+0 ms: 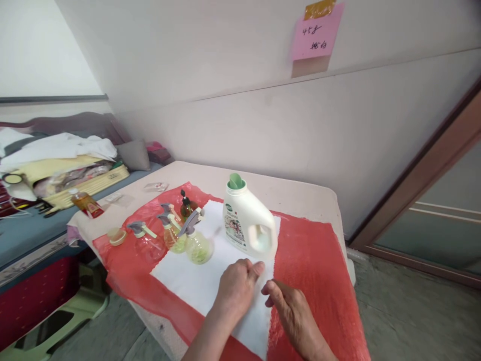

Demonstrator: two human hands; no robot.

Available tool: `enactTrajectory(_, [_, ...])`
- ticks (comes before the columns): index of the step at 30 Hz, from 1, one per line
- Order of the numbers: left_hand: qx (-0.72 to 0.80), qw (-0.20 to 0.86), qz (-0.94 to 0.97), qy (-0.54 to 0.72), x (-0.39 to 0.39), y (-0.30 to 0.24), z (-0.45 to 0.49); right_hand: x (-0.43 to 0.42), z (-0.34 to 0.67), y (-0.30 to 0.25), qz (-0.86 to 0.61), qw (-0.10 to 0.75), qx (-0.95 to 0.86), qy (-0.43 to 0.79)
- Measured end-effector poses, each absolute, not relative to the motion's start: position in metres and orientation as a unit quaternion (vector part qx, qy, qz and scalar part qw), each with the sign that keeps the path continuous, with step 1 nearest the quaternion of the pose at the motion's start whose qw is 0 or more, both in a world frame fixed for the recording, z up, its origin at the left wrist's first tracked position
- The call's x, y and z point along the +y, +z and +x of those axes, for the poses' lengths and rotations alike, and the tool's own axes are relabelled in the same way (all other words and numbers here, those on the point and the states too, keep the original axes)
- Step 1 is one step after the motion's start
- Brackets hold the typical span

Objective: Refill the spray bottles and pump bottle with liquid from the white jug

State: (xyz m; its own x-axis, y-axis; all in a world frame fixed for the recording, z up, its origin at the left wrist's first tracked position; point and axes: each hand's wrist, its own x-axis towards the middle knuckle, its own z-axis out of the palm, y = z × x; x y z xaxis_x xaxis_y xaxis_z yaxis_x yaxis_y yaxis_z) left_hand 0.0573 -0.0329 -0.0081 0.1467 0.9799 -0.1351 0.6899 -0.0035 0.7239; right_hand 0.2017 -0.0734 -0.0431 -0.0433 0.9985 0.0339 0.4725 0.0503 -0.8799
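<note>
My left hand (pixel 237 285) is closed just in front of the detergent jug, its fingers curled in and its thumb pointing right. Close by on the right, my right hand (pixel 291 307) has its fingers bent in toward the thumb. Nothing shows in either hand, and a small gap separates the two. The cream detergent jug (pixel 240 220) stands upright and uncapped on a white sheet (pixel 180 278), its green spout (pixel 235 181) showing and its handle toward the right. To its left stand a clear pump bottle (pixel 199 248) with pale green contents and a grey pump head, and a yellowish pump bottle (pixel 173 238).
A pinkish pump bottle (pixel 149 246), a dark dropper-topped bottle (pixel 186 206) and a pale cap (pixel 116 235) sit on the red cloth (pixel 308 265). An amber bottle (pixel 86 203) lies at the table's left edge. A wall rises behind the table; a green stool (pixel 75 313) stands below left.
</note>
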Motion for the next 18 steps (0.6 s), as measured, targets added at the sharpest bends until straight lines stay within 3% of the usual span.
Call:
enactTrajectory(7, [0.578, 0.500, 0.507, 0.399, -0.023, -0.016, 0.048, -0.065, 0.225, -0.041, -0.610, 0.422, -0.530, 0.411])
enactTrajectory(18, [0.570, 0.537, 0.452, 0.427, -0.030, -0.020, 0.061, -0.057, 0.231, -0.036, -0.618, 0.445, -0.437, 0.479])
